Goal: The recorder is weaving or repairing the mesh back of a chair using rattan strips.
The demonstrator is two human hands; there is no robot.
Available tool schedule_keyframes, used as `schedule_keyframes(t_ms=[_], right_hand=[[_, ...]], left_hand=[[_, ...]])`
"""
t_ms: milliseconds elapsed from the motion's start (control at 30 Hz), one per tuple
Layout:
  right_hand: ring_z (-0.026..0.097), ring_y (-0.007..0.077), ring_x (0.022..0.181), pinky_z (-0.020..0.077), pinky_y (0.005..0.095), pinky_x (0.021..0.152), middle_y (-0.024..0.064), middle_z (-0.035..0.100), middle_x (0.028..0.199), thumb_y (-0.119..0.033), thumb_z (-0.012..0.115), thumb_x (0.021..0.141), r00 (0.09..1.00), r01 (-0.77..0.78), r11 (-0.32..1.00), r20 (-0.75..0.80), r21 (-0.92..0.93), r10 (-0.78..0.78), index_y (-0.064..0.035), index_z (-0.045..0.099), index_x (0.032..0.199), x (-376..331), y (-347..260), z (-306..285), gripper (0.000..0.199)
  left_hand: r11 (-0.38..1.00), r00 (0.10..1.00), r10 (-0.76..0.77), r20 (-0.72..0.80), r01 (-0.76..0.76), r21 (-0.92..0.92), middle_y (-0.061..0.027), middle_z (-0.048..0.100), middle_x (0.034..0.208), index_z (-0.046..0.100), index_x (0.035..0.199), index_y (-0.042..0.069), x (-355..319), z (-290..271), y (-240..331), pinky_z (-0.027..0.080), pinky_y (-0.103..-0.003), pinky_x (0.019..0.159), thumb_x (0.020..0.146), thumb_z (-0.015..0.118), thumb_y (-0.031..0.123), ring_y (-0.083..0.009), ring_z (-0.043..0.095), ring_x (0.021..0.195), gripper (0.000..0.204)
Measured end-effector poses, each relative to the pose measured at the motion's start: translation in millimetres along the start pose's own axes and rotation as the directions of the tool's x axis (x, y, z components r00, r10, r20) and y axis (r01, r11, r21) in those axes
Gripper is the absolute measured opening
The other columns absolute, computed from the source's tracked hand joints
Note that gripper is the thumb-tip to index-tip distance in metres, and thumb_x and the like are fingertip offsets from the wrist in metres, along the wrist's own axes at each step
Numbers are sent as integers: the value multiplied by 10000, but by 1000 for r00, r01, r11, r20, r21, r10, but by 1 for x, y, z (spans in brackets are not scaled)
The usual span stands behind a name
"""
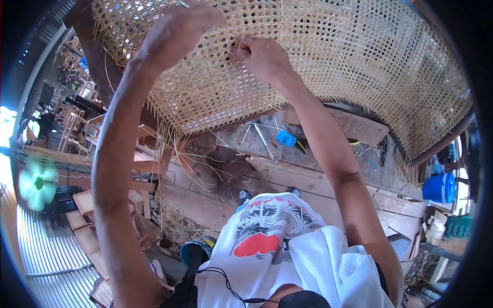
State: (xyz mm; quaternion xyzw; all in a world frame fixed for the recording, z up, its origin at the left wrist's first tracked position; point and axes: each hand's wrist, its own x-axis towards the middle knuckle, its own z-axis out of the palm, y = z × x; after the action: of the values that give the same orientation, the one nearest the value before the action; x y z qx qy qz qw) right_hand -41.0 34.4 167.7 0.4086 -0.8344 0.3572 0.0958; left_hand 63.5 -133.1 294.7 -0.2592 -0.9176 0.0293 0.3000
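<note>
Right hand (264,57) pinched shut on a thin cane strand (237,51) at the woven cane panel (328,56), which is directly under its knuckles. Left hand (172,31) raised beside it, fingers curled over the weave; grip not visible. Strand looks light, springy, likely brittle: pinch near the weave. Blue tool (285,138) lies on the desk below the right hand.

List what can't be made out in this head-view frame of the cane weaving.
- Left hand: fingertips cut off by the top edge; whatever it holds is hidden.
- Right hand: fingers curl into the cane panel, hiding any strand pinched.
- Tools on the wooden floor: too small and blurred to identify.
</note>
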Motion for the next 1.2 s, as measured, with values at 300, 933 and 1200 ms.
schedule_keyframes(t_ms=[300, 933, 1200], right_hand=[[732, 388, 918, 583, 481, 814, 210, 741, 963, -147, 640, 913, 995, 100, 995, -1, 11, -100, -67, 723, 1100, 6, 12, 3, 219], [711, 202, 786, 550, 372, 749, 94, 739, 848, -173, 667, 964, 982, 95, 969, 140, 228, -129, -19, 695, 1043, 9, 34, -10, 175], [719, 361, 856, 552, 474, 785, 182, 735, 889, -142, 653, 892, 986, 127, 966, 80, 225, -148, -56, 722, 981, 8, 32, -6, 141]], left_hand=[[870, 912, 299, 280, -381, 312, -11, 645, 1034, 711, 1036, 128, -28, 68, 0, 516, -363, 975, 865, 632, 120, -207, 636, 1048, 189], [789, 763, 384, 520, 22, -614, -26, 708, 900, 694, 968, 84, -16, -35, 138, 573, -368, 724, 889, 701, 166, -207, 718, 793, 114], [813, 634, -516, 576, 574, 95, -165, 709, 920, 666, 978, 25, -62, 13, 102, 535, -497, 820, 987, 528, 123, -396, 690, 919, 169]])
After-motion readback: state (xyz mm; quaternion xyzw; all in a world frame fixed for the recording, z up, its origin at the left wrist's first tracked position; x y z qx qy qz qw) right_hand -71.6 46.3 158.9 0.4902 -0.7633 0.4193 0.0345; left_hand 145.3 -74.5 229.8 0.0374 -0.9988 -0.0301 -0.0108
